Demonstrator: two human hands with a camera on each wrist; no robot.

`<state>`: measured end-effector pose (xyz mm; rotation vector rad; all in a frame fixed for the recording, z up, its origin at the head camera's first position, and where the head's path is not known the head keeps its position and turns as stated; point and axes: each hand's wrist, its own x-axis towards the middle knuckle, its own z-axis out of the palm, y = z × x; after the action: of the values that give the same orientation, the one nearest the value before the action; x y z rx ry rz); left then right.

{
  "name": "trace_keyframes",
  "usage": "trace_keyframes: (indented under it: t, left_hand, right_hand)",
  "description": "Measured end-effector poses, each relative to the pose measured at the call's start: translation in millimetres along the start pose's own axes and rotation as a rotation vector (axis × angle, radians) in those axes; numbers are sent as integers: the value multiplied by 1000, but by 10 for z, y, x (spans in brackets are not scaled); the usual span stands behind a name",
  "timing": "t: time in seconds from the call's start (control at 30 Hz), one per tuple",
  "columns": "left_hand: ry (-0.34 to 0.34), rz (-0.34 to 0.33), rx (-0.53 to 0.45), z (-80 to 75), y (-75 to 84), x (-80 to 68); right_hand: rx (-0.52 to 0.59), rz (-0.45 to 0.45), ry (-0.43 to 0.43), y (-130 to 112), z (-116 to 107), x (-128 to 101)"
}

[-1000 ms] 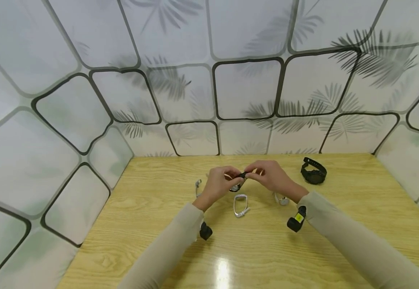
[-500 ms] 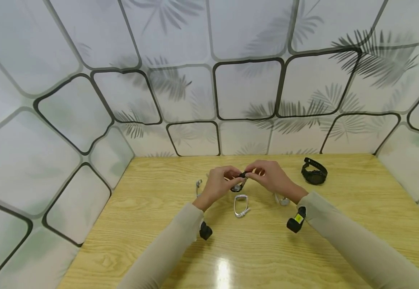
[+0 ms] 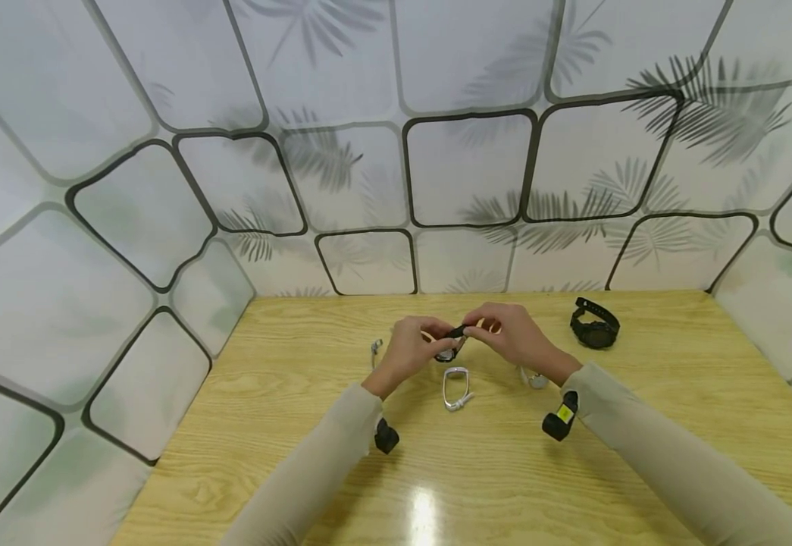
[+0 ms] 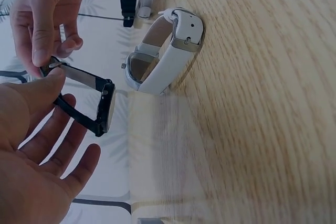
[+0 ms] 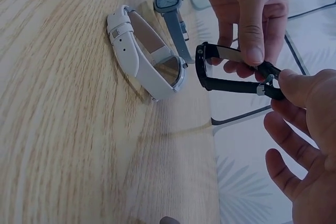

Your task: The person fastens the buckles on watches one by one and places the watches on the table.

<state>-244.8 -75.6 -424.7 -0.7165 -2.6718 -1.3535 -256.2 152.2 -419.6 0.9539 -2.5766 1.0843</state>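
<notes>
Between both hands, above the table, is a black wristwatch (image 5: 202, 69) with its case hanging down and its strap bent into a loop. My left hand (image 3: 409, 349) pinches the strap between thumb and fingers. My right hand (image 3: 510, 334) pinches the strap's end by the metal buckle (image 5: 266, 84), thumb on top, its other fingers spread loosely. In the head view, the left fingers partly cover the watch. A white wristwatch (image 3: 455, 389), its strap fastened in a loop, stands on the table just below the hands.
A grey-strapped watch (image 5: 173, 19) lies left of the white one, partly behind the left wrist. Another watch with a pale strap (image 3: 537, 381) lies beside the right wrist. At the back right of the wooden table (image 3: 505, 470) is a large black watch (image 3: 595, 327). Patterned fabric walls (image 3: 464, 167) enclose the table.
My left hand has shifted very slightly to the left, so a little more black strap shows between the fingertips. The right hand keeps its place; the other watches have not moved.
</notes>
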Motion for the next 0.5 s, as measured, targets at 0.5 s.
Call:
trace_keyframes:
  t: [0.5]
  left_hand:
    - [-13, 1, -53, -8, -39, 13]
  right_hand:
    - [7, -26, -7, 21, -8, -8]
